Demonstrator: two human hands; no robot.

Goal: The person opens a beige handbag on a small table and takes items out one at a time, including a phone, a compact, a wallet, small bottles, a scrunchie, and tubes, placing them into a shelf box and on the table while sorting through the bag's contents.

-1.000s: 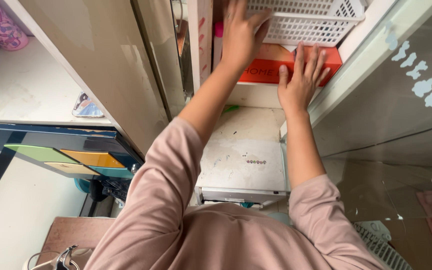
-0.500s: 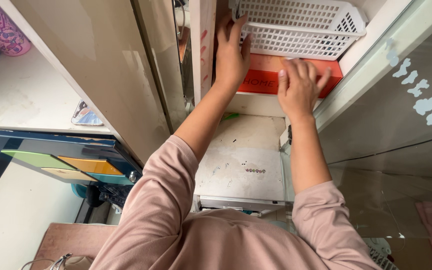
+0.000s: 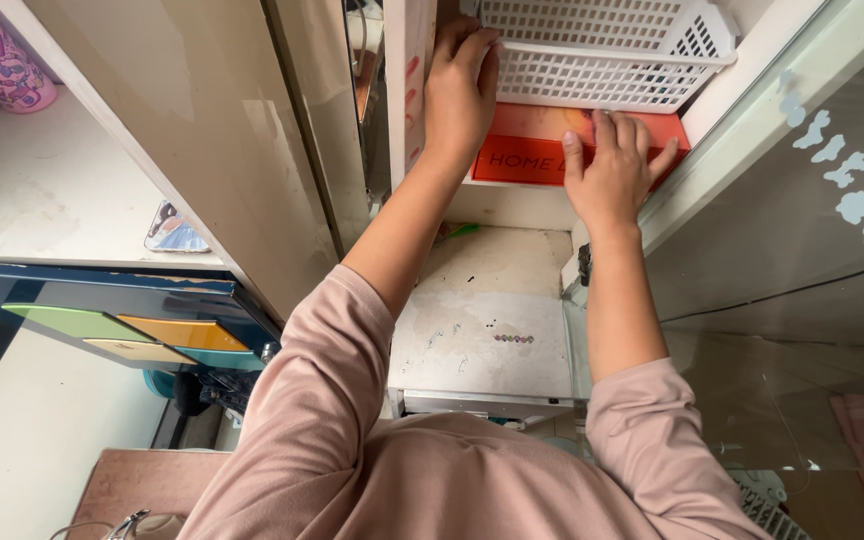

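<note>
Head view: white basket [image 3: 602,50] is gripped at its left corner by the left hand [image 3: 460,90], higher than half a second ago. The right hand [image 3: 614,175], curled then, is now pressed flat, holding nothing, on the orange box [image 3: 522,150] beneath it on the shelf [image 3: 512,205], so the box seems steadied.

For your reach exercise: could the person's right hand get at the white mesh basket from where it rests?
Probably yes: the right hand lies flat on the orange box just beneath the white basket, with nothing between them.
</note>
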